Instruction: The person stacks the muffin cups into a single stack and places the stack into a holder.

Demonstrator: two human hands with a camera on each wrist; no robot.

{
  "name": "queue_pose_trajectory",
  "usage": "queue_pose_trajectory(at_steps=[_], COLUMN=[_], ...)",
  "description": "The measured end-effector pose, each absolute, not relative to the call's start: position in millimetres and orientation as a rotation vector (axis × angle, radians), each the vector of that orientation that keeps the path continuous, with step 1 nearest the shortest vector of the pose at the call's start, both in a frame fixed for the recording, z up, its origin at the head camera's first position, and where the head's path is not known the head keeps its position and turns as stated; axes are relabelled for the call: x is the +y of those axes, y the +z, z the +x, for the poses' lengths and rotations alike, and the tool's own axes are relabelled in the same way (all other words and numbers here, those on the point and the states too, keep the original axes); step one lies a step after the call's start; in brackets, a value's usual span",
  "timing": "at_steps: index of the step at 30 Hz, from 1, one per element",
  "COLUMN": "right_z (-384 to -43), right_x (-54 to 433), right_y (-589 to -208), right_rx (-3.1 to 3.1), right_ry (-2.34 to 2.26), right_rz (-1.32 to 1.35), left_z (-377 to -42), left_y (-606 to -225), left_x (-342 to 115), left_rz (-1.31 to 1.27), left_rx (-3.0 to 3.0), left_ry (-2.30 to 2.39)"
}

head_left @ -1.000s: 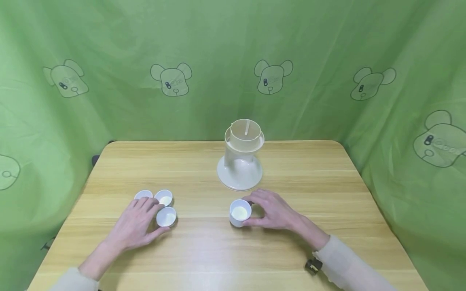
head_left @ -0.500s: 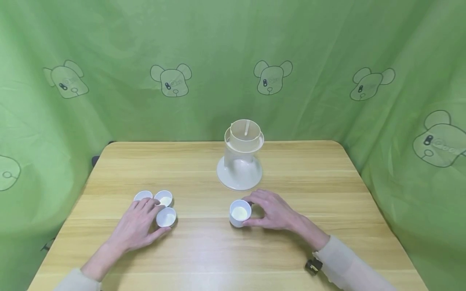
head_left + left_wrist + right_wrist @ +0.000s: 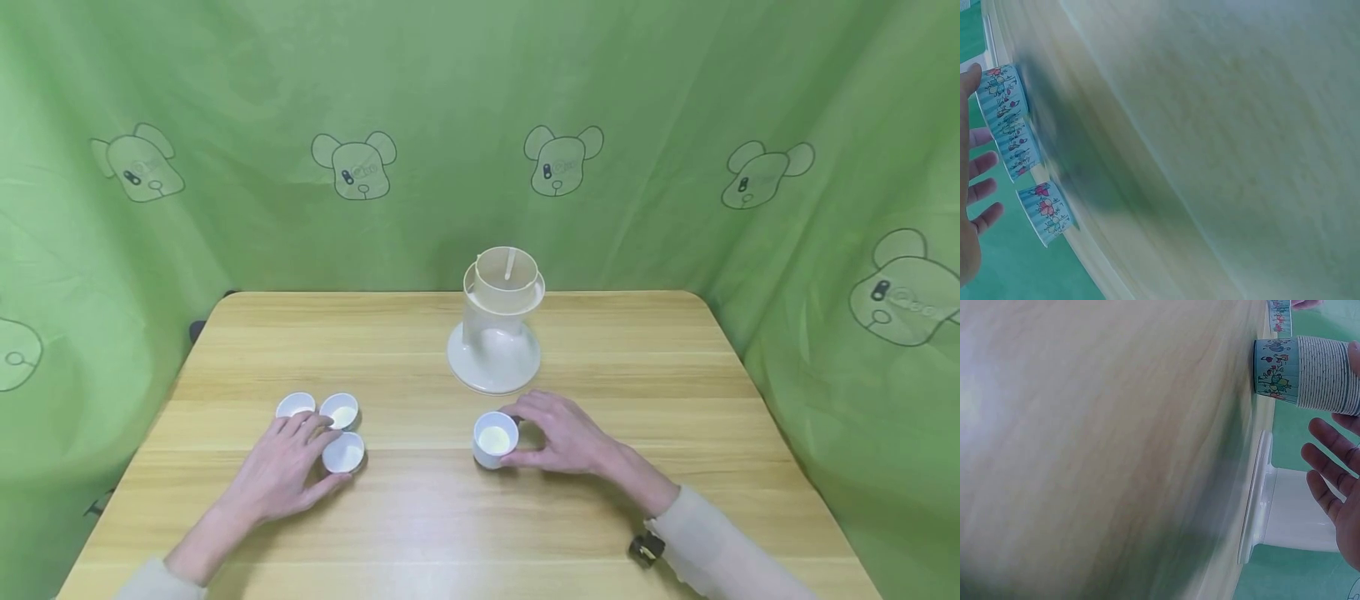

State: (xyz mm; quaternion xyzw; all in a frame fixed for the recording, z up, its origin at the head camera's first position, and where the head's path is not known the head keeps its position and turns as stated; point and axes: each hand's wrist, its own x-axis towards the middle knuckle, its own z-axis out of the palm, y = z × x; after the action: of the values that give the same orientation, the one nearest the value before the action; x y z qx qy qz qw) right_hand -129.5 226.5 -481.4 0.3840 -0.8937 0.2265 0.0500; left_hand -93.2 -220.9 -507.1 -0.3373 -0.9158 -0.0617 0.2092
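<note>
My right hand (image 3: 558,433) grips a stack of nested paper cups (image 3: 495,440) between thumb and fingers. The stack stands upright on the table; the right wrist view shows its many rims and the cartoon print on the bottom cup (image 3: 1277,369). At the left, three single paper cups stand close together. My left hand (image 3: 281,471) pinches the nearest paper cup (image 3: 343,452) between thumb and index finger. Its other fingers reach over toward the back left cup (image 3: 296,403) and the back right cup (image 3: 341,408), partly covering the former.
Behind the stack stands a white plastic holder (image 3: 493,358) with a round base and an open cylinder (image 3: 506,279) on top. The wooden table (image 3: 420,517) carries everything, with a green curtain (image 3: 450,108) around its back and sides. A dark object (image 3: 646,549) sits by the right sleeve.
The nearest single cup has shifted slightly toward the person, with the left hand's index finger and thumb. The right hand and the stack keep their place.
</note>
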Motion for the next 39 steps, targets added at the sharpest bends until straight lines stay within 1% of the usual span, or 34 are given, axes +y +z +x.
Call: queue_pose_trajectory(at_steps=[20, 39], right_z=[-130.2, -128.8], right_x=[227.2, 226.9], right_y=[-482.9, -479.8], right_rx=[-2.719, -2.75], right_ry=[0.659, 0.657], right_rz=[1.17, 1.162], left_z=[-95.3, -97.0], left_y=[-507.1, -502.1], left_x=[-213.7, -203.3], left_rz=[-0.913, -0.951], left_rx=[-2.603, -2.599], left_ry=[-0.246, -0.252])
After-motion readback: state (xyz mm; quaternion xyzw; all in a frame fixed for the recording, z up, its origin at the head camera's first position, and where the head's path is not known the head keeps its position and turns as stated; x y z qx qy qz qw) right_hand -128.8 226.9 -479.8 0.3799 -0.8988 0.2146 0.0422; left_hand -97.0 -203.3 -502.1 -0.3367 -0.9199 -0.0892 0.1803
